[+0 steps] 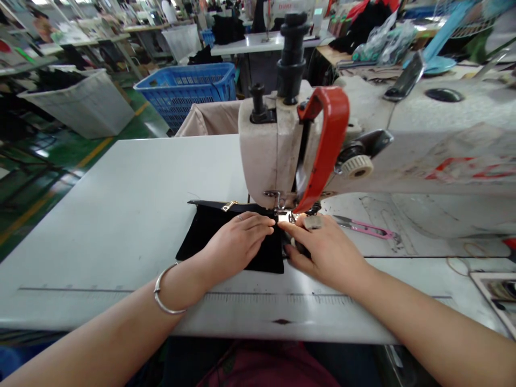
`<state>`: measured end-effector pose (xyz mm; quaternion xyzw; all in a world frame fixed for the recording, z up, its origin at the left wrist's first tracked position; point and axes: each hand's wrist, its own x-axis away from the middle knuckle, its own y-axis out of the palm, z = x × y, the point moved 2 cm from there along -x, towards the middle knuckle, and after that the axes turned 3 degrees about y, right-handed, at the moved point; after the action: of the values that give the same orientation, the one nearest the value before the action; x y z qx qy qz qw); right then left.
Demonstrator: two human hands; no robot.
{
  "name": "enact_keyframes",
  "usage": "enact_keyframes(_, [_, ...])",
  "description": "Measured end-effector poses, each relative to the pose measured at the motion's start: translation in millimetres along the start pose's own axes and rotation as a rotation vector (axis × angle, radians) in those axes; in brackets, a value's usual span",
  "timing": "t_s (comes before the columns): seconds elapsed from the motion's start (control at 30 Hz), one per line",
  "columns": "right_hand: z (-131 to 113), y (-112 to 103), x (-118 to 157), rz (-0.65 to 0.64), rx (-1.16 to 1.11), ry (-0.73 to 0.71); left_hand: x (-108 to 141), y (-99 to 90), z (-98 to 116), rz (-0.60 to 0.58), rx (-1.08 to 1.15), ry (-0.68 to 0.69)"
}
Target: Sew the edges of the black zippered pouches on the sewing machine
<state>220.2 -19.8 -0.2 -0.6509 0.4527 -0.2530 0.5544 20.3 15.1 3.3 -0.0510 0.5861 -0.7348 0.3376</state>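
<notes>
A black fabric piece [201, 231], with a gold zipper pull [229, 206] along its far edge, lies on the sewing machine table. Its right edge reaches the presser foot [284, 216] of the sewing machine [262, 145]. My left hand [237, 239] rests flat on the fabric, fingers stretched toward the foot. Just right of the foot is my right hand [322, 244], index fingertip at the fabric's edge and thumb spread apart. Something dark shows between that thumb and index finger; I cannot make out what it is. A ring sits on this hand.
Pink-handled thread snips [371, 228] lie right of my right hand, under the machine arm. A red guard [328, 145] stands in front of the needle area. A ruler scale [258, 297] runs along the table's front. Beyond the table are a blue basket [189, 86] and a white bin [84, 107].
</notes>
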Motion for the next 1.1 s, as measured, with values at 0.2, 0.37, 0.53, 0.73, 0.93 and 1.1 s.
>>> enact_keyframes(0.2, [25, -32, -5, 0.363, -0.220, 0.320, -1, -0.4, -2, -0.041, 0.015, -0.001])
enact_keyframes(0.37, [36, -37, -12, 0.397, -0.163, 0.389, -1, 0.3, -2, -0.030, 0.012, -0.009])
enact_keyframes(0.53, [34, -27, -10, 0.442, -0.163, 0.388, 2, -0.4, 1, -0.048, -0.001, 0.011])
enact_keyframes(0.73, [40, -45, 3, 0.115, -0.240, 0.141, 3, 1.6, -2, -0.047, -0.001, -0.002])
enact_keyframes(0.93, [38, -30, 1, -0.057, -0.078, -0.104, 1, -3.5, 2, -0.051, -0.068, 0.029])
enact_keyframes(1.1, [31, -14, -9, 0.241, -0.007, -0.026, 8, -13.3, 23, -0.122, -0.091, 0.111])
